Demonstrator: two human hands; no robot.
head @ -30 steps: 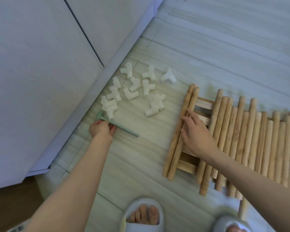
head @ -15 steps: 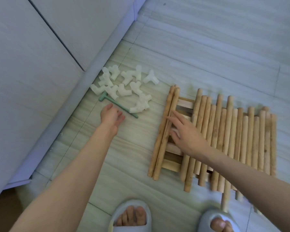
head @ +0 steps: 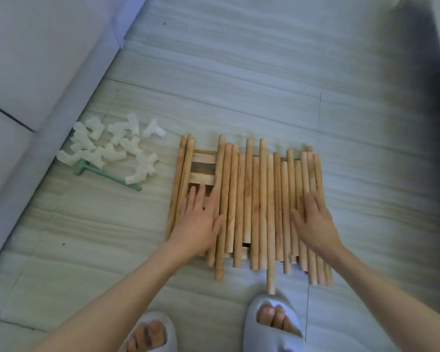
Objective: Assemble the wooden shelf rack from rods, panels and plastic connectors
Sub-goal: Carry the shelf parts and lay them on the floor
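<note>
Rods (head: 254, 199) lying side by side on floor (head: 239, 72), ends uneven, on top of slatted panels (head: 203, 171) showing thru gap at left. Left hand (head: 197, 219) flat on left part of rods, fingers straight and together, gripping nothing. Right hand (head: 313, 219) flat on right part, fingers straight, slightly spread. White connectors (head: 109, 146) heaped on floor well left of rods, near cabinet (head: 36, 59). Green mallet (head: 99, 174) just below heap, touching one connector. Slippers (head: 272, 323) at bottom, one rod end just above right one.
</note>
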